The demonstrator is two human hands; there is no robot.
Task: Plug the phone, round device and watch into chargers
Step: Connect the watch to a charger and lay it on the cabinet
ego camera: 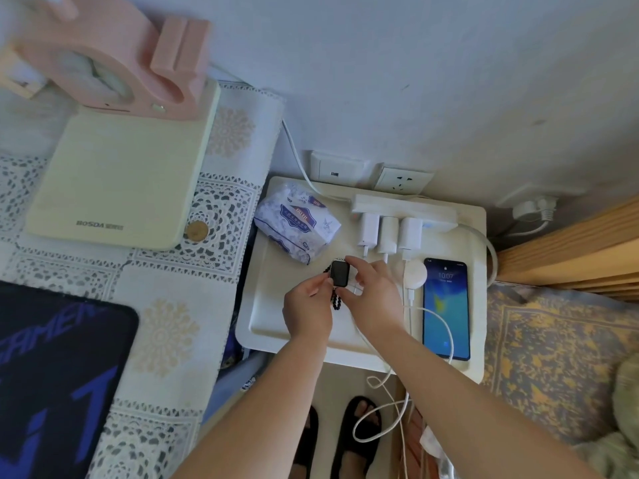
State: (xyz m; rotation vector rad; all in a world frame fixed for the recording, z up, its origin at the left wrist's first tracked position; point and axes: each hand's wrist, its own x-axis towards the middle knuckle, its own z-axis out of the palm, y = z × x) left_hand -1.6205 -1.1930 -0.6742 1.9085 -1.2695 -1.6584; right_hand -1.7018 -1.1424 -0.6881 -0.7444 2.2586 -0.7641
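A square black-faced watch (339, 273) with a dark beaded strap is held over the white tray table (262, 326). My left hand (307, 307) pinches its left edge and my right hand (371, 293) holds its right side from above. The phone (446, 309) lies at the tray's right with its screen lit and a white cable (446, 326) running to its lower end. A white round device (415, 273) sits just left of the phone's top, with a white cable at its lower edge. Three white chargers (389, 233) sit in a power strip (404, 207) at the tray's back.
A tissue pack (297, 223) lies at the tray's back left. Wall sockets (403, 179) are behind the strip. Left is a lace-covered table with a cream box (121, 181), a pink holder (114, 53) and a dark mat (52, 375). Loose cables hang over the tray's front by my sandalled feet (342, 440).
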